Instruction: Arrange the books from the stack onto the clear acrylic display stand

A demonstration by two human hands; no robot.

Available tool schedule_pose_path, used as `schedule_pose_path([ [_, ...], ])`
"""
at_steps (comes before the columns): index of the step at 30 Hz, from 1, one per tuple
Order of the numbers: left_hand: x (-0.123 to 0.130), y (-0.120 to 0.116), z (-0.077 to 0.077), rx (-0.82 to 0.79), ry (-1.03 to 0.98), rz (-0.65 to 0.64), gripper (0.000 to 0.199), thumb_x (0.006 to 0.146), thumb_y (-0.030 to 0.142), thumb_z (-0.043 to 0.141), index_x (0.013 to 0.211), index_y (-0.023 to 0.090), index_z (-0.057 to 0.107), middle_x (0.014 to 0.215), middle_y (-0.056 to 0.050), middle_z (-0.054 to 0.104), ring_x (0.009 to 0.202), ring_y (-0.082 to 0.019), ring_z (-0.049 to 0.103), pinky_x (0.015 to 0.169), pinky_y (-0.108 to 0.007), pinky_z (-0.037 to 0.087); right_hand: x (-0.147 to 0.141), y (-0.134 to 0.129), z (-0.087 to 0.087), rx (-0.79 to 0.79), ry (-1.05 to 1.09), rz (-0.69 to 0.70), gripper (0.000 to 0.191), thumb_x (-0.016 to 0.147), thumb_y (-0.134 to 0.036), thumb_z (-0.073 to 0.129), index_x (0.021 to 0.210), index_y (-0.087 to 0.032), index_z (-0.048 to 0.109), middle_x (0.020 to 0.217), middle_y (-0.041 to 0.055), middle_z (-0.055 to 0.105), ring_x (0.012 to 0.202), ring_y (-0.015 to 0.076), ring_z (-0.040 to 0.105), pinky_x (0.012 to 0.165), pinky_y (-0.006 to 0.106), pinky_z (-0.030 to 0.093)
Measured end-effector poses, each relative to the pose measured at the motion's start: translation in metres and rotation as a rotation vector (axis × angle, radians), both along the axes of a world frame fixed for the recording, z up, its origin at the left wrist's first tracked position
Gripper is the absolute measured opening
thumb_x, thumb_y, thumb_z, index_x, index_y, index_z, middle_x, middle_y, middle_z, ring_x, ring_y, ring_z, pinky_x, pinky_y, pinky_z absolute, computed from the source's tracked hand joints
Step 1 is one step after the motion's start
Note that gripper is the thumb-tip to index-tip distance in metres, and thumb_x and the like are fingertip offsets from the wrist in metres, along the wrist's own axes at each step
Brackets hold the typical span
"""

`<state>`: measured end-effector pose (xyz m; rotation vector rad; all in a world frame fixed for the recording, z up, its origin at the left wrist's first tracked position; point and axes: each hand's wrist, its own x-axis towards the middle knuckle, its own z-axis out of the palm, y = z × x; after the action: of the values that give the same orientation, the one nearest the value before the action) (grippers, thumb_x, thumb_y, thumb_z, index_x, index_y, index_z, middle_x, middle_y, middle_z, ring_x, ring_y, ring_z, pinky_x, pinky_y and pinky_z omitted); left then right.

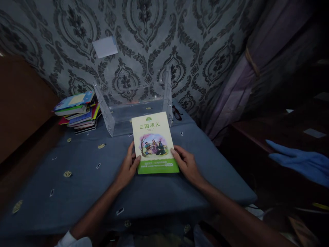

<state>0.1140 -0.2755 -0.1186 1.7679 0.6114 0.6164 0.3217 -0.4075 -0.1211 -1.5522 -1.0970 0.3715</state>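
Note:
Between my two hands is a book (154, 147) with a cream cover, a green band along the bottom, and a picture of seated figures under a blossoming tree. My left hand (129, 164) grips its left edge, thumb on the cover and fingers curled behind. On the right edge my right hand (186, 163) does the same, its thumb near the cover's lower right. Just behind the book stands a clear acrylic rack (109, 120) on the table. The book's underside is hidden.
A stack of books (79, 111) sits at the table's back left. Dark glasses (177, 112) lie right of the rack. The blue cloth-covered table (84, 185) ends near my forearms. A blue glove (300, 161) lies to the right, and a tied curtain (236, 92) hangs by the patterned wall.

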Motion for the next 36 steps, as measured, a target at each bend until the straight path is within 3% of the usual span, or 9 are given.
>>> schedule_pose_path([
  [2,-0.002,-0.001,-0.001,-0.090,0.018,-0.026,0.081,0.098,0.054,0.048,0.159,0.020,0.006,0.113,-0.010,0.069,0.080,-0.019,0.067,0.070,-0.030,0.055,0.002,-0.002,0.001,-0.082,-0.026,0.002,0.044,0.095,-0.054,0.045,0.077,-0.019,0.064,0.064,0.0005,0.061,0.060,0.0174,0.057,0.056,0.026,0.044],
  [5,-0.005,0.000,-0.002,-0.075,0.128,0.009,0.080,0.097,0.056,0.048,0.158,0.015,0.016,0.098,-0.008,0.072,0.078,-0.021,0.067,0.068,-0.030,0.053,0.005,-0.004,0.001,-0.225,-0.080,0.037,0.048,0.093,-0.056,0.043,0.063,-0.020,0.054,0.055,-0.0008,0.054,0.053,0.0155,0.051,0.051,0.026,0.036],
  [10,-0.009,0.002,-0.002,0.124,0.305,0.044,0.073,0.097,0.053,0.045,0.154,0.010,0.030,0.073,-0.001,0.065,0.061,-0.018,0.059,0.055,-0.026,0.043,0.008,-0.005,0.000,-0.376,-0.193,0.049,0.042,0.090,-0.051,0.042,0.074,-0.019,0.063,0.060,0.0022,0.063,0.056,0.0179,0.055,0.051,0.027,0.034],
  [15,-0.006,-0.002,0.009,0.338,0.520,-0.057,0.056,0.101,0.038,0.037,0.147,0.008,0.044,0.066,0.000,0.064,0.061,-0.018,0.061,0.069,-0.030,0.048,0.012,-0.006,0.001,-0.441,-0.282,0.032,0.042,0.091,-0.050,0.043,0.091,-0.017,0.070,0.059,0.0018,0.064,0.053,0.0186,0.056,0.052,0.028,0.034],
  [19,0.000,0.004,0.016,0.657,0.690,-0.004,0.043,0.101,0.032,0.040,0.137,0.014,0.056,0.090,-0.009,0.072,0.083,-0.024,0.067,0.079,-0.033,0.050,0.014,-0.006,-0.003,-0.476,-0.410,-0.006,0.038,0.091,-0.046,0.049,0.108,-0.020,0.071,0.062,0.0007,0.065,0.054,0.0197,0.059,0.052,0.028,0.035],
  [23,0.009,0.024,0.003,0.933,0.630,0.063,0.038,0.099,0.028,0.043,0.130,0.012,0.058,0.130,-0.018,0.063,0.117,-0.030,0.060,0.098,-0.043,0.049,0.014,-0.006,-0.010,-0.377,-0.539,-0.067,0.037,0.093,-0.042,0.051,0.119,-0.023,0.068,0.076,0.0045,0.069,0.067,0.0238,0.065,0.058,0.031,0.045],
  [26,0.015,0.042,-0.012,0.957,0.556,0.080,0.042,0.100,0.030,0.041,0.137,0.012,0.051,0.144,-0.019,0.054,0.133,-0.031,0.051,0.108,-0.049,0.044,0.014,-0.002,-0.016,-0.256,-0.632,-0.036,0.036,0.094,-0.036,0.049,0.123,-0.021,0.066,0.104,0.0121,0.070,0.095,0.0298,0.067,0.079,0.040,0.055],
  [30,0.022,0.058,-0.022,0.910,0.522,0.064,0.047,0.100,0.034,0.042,0.140,0.009,0.047,0.149,-0.021,0.049,0.143,-0.032,0.043,0.115,-0.050,0.039,0.014,0.007,-0.025,-0.196,-0.660,0.045,0.039,0.097,-0.033,0.045,0.129,-0.019,0.063,0.134,0.0163,0.061,0.121,0.0333,0.060,0.101,0.050,0.052],
  [36,0.029,0.067,-0.023,0.902,0.497,0.046,0.048,0.100,0.031,0.041,0.140,0.004,0.046,0.149,-0.024,0.048,0.145,-0.032,0.039,0.118,-0.049,0.036,0.018,0.022,-0.039,-0.206,-0.671,0.110,0.045,0.098,-0.033,0.043,0.133,-0.011,0.060,0.145,0.0223,0.053,0.133,0.0353,0.053,0.109,0.052,0.047],
])
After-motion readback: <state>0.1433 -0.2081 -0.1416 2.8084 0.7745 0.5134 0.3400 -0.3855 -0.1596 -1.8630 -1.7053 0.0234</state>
